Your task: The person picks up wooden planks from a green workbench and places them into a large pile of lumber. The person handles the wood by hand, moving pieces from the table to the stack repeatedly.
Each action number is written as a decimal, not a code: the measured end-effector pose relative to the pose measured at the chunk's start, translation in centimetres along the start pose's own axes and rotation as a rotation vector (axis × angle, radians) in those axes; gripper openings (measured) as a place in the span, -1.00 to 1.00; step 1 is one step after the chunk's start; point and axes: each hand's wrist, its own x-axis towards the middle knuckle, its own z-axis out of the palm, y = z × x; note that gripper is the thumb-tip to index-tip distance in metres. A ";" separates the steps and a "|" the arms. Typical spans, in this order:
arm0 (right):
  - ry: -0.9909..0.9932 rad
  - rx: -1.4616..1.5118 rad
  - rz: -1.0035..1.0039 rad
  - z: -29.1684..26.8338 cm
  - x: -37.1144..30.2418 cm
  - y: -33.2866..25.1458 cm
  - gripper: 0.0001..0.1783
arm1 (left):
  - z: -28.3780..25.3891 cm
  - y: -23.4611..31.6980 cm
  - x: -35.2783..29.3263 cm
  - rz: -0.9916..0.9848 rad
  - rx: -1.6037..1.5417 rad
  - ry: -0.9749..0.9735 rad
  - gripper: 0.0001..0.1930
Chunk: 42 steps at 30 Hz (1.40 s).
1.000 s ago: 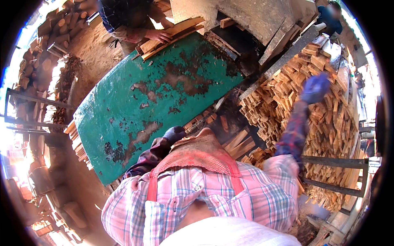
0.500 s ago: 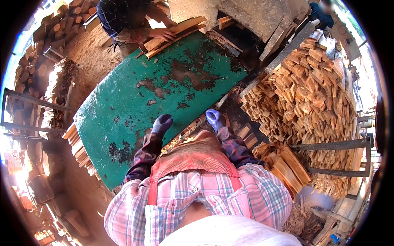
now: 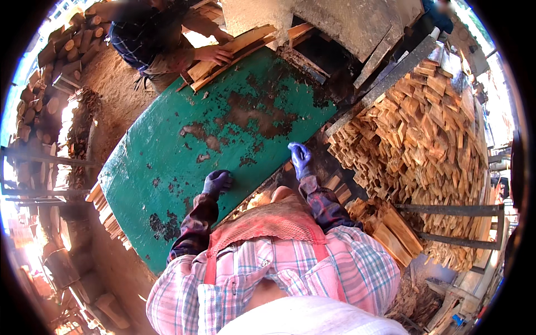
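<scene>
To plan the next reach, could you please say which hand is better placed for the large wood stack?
Probably the right hand: it is nearer the large wood stack, while the left hand is farther off, over the green table.

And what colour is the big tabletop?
The tabletop is green with brown and dark patches; head view.

Both sides are washed out by glare; a sheen is cast on the green table (image 3: pixel 223 153); the left rack (image 3: pixel 56 160) is hazed; edges are bent; corners are blacked out.
</scene>
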 end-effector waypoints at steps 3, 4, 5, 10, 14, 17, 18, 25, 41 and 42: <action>0.039 -0.230 -0.113 -0.9 5.4 -1.7 -0.75 | 1.5 2.1 3.8 -0.016 -0.010 -0.067 -0.77; 0.079 -0.374 -0.321 -1.7 7.6 -1.4 -0.73 | 2.8 4.2 5.4 0.009 0.108 -0.098 -0.77; 0.105 -0.507 -0.530 -1.6 9.4 -2.8 -0.71 | 3.8 6.1 6.8 0.035 0.221 -0.114 -0.77; -0.029 -0.879 -0.603 -3.4 15.5 -4.1 -0.58 | 11.5 12.7 17.2 0.107 0.409 -0.242 -0.74; -0.090 -1.045 -0.479 -3.8 16.1 -3.0 -0.43 | 19.0 18.3 23.8 0.202 0.570 -0.282 -0.65; -0.117 -1.046 -0.438 -3.6 16.4 -2.7 -0.37 | 23.6 22.6 30.1 0.516 1.058 -0.007 -0.51; -0.131 -1.043 -0.423 -3.6 16.5 -2.9 -0.38 | 24.3 23.2 31.5 0.761 0.917 0.113 -0.45; -0.143 -0.967 -0.373 -3.9 17.1 -2.3 -0.39 | 30.3 30.5 41.5 0.517 0.786 0.260 -0.34; -0.128 -1.057 -0.399 -3.5 16.5 -2.7 -0.40 | 20.2 18.2 28.0 0.151 0.167 -0.101 -0.68; -0.098 -1.032 -0.453 -3.4 16.2 -2.2 -0.40 | 18.9 16.4 25.5 0.089 0.050 -0.108 -0.69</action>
